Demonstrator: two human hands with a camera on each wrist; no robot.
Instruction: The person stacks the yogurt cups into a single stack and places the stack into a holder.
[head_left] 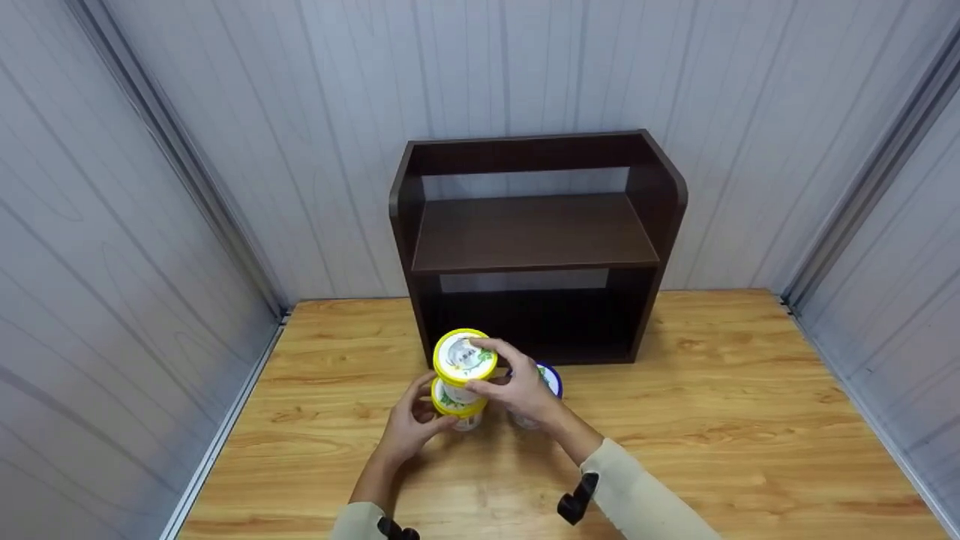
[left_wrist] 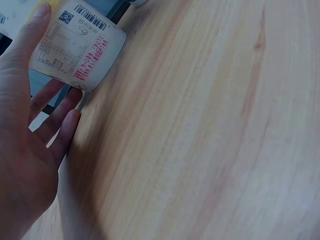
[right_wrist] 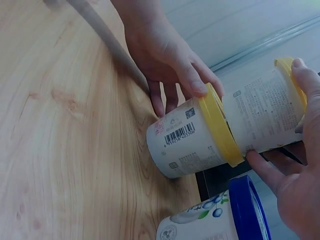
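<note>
Before the dark-brown two-tier shelf (head_left: 536, 232), my half-curled left hand (head_left: 409, 429) holds the lower yellow-lidded tub (right_wrist: 190, 140) upright on the table (head_left: 750, 420); my right hand (head_left: 525, 386), fingers bent, grips the upper yellow-lidded tub (head_left: 459, 360) atop it. These two look stacked; the blue-lidded tub (right_wrist: 210, 218) stands apart beside them. Sideways there's room; forward, the shelf's front edge is near.

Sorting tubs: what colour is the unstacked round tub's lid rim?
Blue lid rim, clearest in the right wrist view.
</note>
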